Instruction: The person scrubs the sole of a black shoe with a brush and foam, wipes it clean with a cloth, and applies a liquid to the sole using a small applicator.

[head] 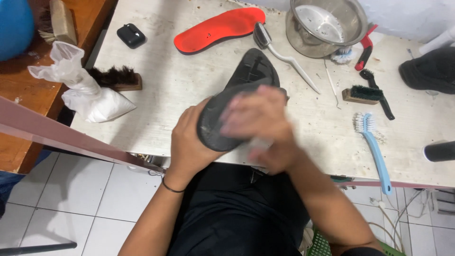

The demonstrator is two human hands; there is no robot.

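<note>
Hands: left hand point(189, 142) grips the near end of a black shoe sole point(237, 102), fingers curled under its edge and thumb over the rim; right hand point(260, 123) lies over the top of the same sole, blurred, with something pale under its fingers that cannot be made out, so its grip cannot be told.
Sole: black, long and flat, held tilted above the near edge of the tabletop point(166, 90), its far tip pointing away from the person.
Wrist: a thin dark band point(171, 188) circles the left wrist.
Beyond the sole: a red insole point(218, 29) lies flat on the tabletop, and just beside it a white-handled tool with a dark head point(279, 52).
Far right: a metal pot point(327, 26) stands near the back edge, with a red and black brush point(365, 47) just beside it.
Right side: a small wooden brush with dark bristles point(361, 95) and a black-handled brush point(379, 95) touch each other; nearer the edge lies a light blue long-handled brush point(377, 151).
Left side: a white bag point(90, 99) with a twisted top rests against a dark-bristled wooden brush point(116, 78); a small black case point(131, 35) sits well apart, near the back.
Below: white tiled floor point(71, 199) and the person's black clothing point(237, 218).
</note>
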